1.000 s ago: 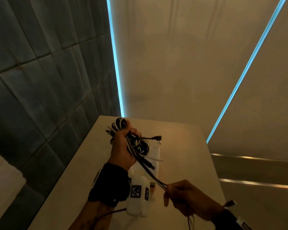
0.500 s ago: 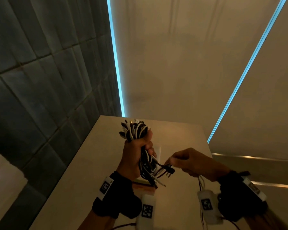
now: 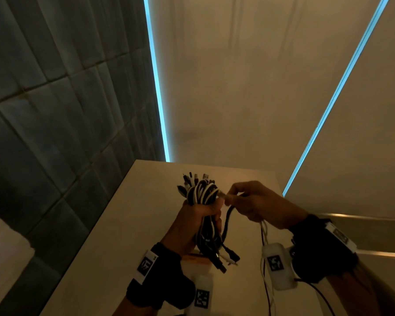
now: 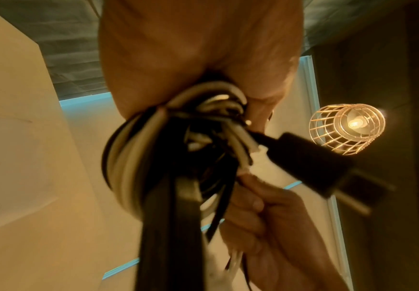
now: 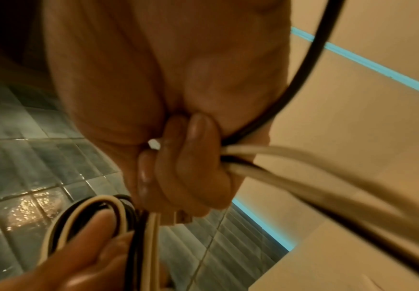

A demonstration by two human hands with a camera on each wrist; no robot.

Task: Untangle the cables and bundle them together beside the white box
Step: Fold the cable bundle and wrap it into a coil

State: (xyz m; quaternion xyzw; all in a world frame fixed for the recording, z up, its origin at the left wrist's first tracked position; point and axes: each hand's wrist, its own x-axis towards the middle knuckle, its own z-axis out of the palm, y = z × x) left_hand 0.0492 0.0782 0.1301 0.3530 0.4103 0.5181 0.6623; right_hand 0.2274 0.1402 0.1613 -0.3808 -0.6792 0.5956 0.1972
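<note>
Above the table [image 3: 105,224], the left hand [image 3: 192,224] fists the cables [image 3: 201,192]; the right hand [image 3: 255,204] pinches strands. Only the left wrist view shows a lamp [image 4: 348,126].

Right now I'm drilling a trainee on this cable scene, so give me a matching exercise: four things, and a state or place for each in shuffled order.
Things:
1. left hand
2. right hand
3. loose plugs
4. table

States:
A. dangle below the fist
B. pinches a cable end at the bundle's top
C. lies beneath both hands
D. grips the cable bundle upright

Pairs: 1-D, 2-B, 3-A, 4-C
</note>
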